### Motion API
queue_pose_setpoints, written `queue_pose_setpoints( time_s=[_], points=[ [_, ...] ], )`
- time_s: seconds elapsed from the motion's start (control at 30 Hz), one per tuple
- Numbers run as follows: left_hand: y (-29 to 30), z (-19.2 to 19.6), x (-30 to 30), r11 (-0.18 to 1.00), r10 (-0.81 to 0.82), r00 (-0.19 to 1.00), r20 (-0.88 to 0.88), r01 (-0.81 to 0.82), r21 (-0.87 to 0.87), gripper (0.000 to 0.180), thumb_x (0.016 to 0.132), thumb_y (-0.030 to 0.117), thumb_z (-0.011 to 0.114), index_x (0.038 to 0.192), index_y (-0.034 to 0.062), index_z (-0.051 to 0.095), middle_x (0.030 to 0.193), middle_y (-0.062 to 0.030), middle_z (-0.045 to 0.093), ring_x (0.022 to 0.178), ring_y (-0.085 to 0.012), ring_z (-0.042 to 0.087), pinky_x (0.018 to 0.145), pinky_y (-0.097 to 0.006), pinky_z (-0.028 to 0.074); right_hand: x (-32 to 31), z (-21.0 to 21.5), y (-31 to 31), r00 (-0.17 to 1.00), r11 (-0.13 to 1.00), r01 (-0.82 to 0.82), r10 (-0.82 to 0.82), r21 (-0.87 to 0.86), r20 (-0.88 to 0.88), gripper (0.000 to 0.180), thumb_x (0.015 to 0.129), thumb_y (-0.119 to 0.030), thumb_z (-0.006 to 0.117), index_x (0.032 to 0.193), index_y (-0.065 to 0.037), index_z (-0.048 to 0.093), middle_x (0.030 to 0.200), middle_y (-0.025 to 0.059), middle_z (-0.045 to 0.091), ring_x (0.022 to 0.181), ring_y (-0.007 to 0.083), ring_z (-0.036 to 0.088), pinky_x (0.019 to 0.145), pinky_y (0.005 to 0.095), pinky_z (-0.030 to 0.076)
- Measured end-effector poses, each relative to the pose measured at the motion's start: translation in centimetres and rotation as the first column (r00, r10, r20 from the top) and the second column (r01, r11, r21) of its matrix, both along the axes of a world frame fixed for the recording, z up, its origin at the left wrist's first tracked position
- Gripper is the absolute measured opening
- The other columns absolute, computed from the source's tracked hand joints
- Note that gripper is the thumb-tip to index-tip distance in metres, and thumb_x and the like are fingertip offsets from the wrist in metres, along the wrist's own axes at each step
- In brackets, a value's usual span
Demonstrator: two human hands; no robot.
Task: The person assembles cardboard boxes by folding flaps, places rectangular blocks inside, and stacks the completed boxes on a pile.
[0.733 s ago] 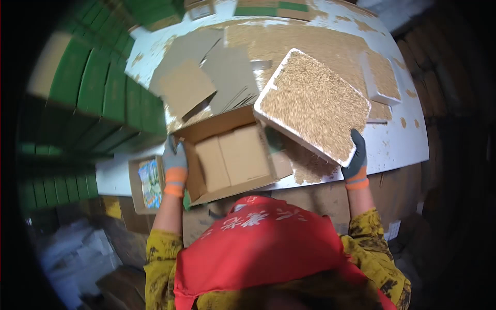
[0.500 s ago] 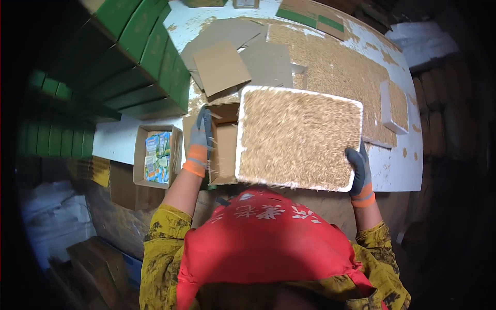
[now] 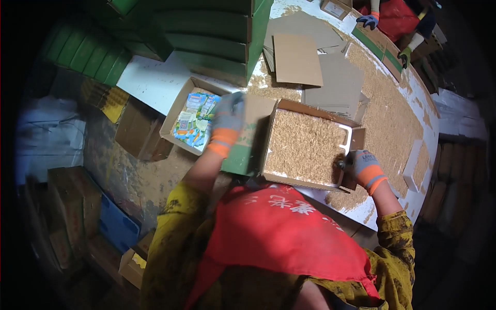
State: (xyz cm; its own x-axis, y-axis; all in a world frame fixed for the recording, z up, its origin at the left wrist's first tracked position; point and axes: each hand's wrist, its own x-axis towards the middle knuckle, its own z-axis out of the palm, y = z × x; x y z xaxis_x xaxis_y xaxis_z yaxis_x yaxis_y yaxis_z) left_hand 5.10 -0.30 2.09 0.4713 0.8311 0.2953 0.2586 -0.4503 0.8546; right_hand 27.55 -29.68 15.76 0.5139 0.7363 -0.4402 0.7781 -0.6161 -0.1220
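Observation:
A white tray (image 3: 347, 135) heaped with tan husk-like flakes sits inside an open cardboard carton (image 3: 310, 184) in front of me. My right hand (image 3: 364, 165), in a grey glove with an orange cuff, is closed at the tray's right edge, its fingertips over the rim. The carton's green-and-brown lid (image 3: 243, 157) lies folded out to the left. My left hand (image 3: 227, 116), gloved alike, is above the right side of a small open box (image 3: 170, 124) of colourful packets (image 3: 195, 121). Motion smears its fingers, so I cannot see whether it holds anything.
Stacked green cartons (image 3: 212, 39) rise at the back left. Cardboard sheets (image 3: 297, 59) lie beyond the carton. Loose flakes (image 3: 390, 103) cover much of the white table, with another filled tray (image 3: 413, 165) at right. A co-worker's gloved hands (image 3: 368, 20) rest by a green-and-brown carton (image 3: 377, 46).
The flake-filled tray has gone down into the carton. My left hand has left the carton's side and moved to the packet box. The view has swung left, and a co-worker has come into sight.

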Motion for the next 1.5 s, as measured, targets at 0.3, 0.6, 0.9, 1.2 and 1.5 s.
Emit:
queue_pose_setpoints(
  time_s=[0.3,0.6,0.9,1.2,1.5],
  points=[
    [5.5,-7.6,-13.5,0.935,0.334,0.319,-0.887,-0.227,0.271,0.040,0.086,0.040,0.060,0.102,0.0030,0.062,0.101,-0.0214,0.062,0.101,-0.0383,0.059,0.087,-0.046,0.047,8.8,-7.7,21.6,0.881,0.843,-0.467,0.419,0.266,0.220,0.078,0.083,-0.032,0.070,0.148,-0.014,0.032,0.145,0.0226,0.041,0.130,0.0371,0.044,0.108,0.0418,0.037],
    [6.9,-6.3,-14.8,0.871,0.258,0.764,-0.592,-0.449,-0.200,0.018,0.077,0.025,0.068,0.086,0.0092,0.072,0.089,-0.0134,0.071,0.084,-0.0317,0.068,0.076,-0.040,0.053,14.2,-10.0,22.5,0.816,0.739,-0.575,0.485,0.351,0.316,0.048,0.088,-0.003,0.051,0.136,-0.012,0.052,0.129,0.0165,0.058,0.117,0.0353,0.057,0.101,0.0407,0.044],
    [-1.0,7.4,-4.3,0.958,0.008,1.000,0.012,-0.011,0.285,0.011,0.076,0.003,0.068,0.087,0.0042,0.068,0.083,-0.0107,0.066,0.079,-0.0308,0.063,0.074,-0.039,0.051,10.0,0.3,4.4,0.744,-0.221,0.619,-0.140,0.753,-0.653,0.040,0.100,-0.017,0.050,0.132,0.007,0.048,0.134,0.0138,0.055,0.124,0.0185,0.052,0.109,0.0305,0.039],
    [-8.1,8.7,-0.2,0.875,-0.197,0.979,-0.055,0.201,0.440,0.025,0.068,0.000,0.073,0.091,0.0074,0.068,0.089,-0.0075,0.066,0.081,-0.0273,0.061,0.074,-0.036,0.048,4.4,0.1,-9.2,0.823,-0.075,0.471,-0.319,0.879,-0.469,0.035,0.097,-0.001,0.048,0.132,0.006,0.049,0.134,0.0198,0.051,0.124,0.0258,0.050,0.107,0.0354,0.040],
    [-14.3,6.9,1.6,0.639,-0.279,0.790,-0.546,0.577,0.509,0.031,0.083,0.018,0.061,0.112,0.0070,0.062,0.118,-0.0151,0.060,0.115,-0.0312,0.054,0.106,-0.043,0.036,1.6,0.8,-7.5,0.728,-0.085,0.660,-0.173,0.747,-0.663,0.041,0.095,-0.014,0.061,0.130,0.004,0.052,0.114,0.0096,0.063,0.102,0.0123,0.057,0.092,0.0268,0.045]
  ],
)
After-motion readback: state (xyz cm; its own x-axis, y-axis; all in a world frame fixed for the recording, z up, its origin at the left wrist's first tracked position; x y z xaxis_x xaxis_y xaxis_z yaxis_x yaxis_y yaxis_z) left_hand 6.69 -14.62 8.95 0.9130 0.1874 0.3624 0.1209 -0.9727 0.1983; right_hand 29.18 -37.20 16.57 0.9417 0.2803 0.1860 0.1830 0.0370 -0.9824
